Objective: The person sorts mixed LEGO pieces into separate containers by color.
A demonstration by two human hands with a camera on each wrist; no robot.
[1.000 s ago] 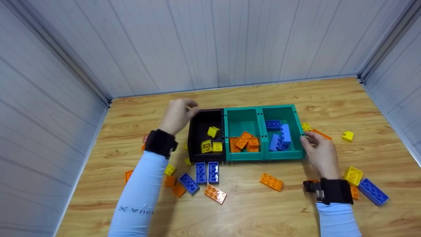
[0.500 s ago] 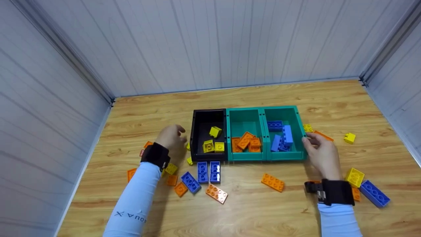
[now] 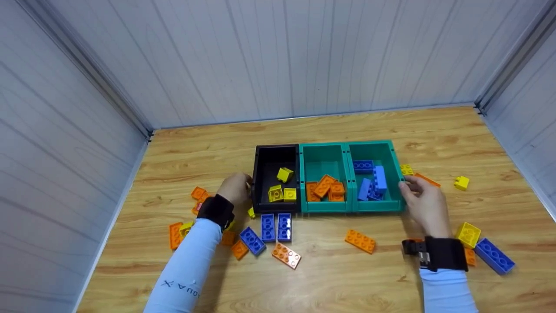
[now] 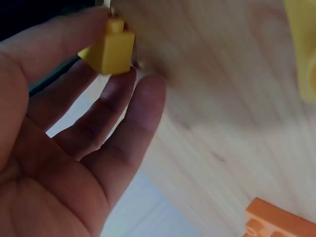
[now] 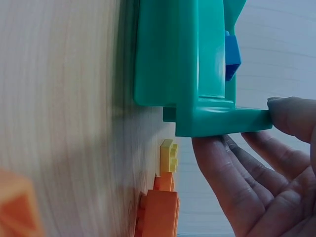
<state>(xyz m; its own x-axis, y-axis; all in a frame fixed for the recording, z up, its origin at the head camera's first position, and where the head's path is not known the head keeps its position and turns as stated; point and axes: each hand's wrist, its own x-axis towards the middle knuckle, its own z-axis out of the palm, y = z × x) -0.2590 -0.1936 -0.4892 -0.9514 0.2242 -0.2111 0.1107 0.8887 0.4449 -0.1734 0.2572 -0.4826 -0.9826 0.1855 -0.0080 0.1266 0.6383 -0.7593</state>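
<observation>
— Which step is shown?
— Pickup, presumably: a yellow brick point(image 4: 118, 54) is pinched by the left hand point(image 3: 234, 188) just left of the black bin point(image 3: 276, 208); a lift into it seems called for.
— Where is the brick seen?
— Left wrist only; it is hidden from the head. The right green bin point(image 3: 378, 206) is gripped by the right hand point(image 3: 425, 206).

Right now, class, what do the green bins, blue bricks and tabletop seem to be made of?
Green bins: probably smooth moulded plastic; even-coloured walls catch highlights. Blue bricks: likely hard, shiny plastic; bright glints. Tabletop: wood or wood-look laminate, slightly glossy; grain and soft reflections show.
</observation>
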